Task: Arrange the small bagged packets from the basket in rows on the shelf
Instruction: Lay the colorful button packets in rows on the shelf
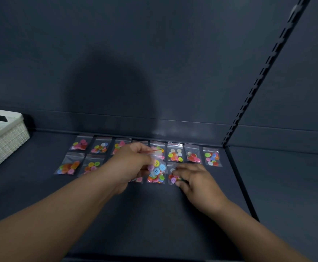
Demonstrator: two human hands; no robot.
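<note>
our left hand (133,161) pinches a clear zip packet of coloured buttons (156,168); right hand (194,179) rests flat-fingered on the front-row button packet (173,179). we'd set ours at its 3 o'clock, squared.

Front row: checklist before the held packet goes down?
1. Left hand pinches held packet by its top: ok.
2. Right hand off the row: not ok, fingers on a front-row packet.
3. Bare shelf right of that packet: ok.
4. Back row even: ok.
5. Front row behind left arm: cannot tell.
6. Basket has stock: cannot tell, blurred.
</note>
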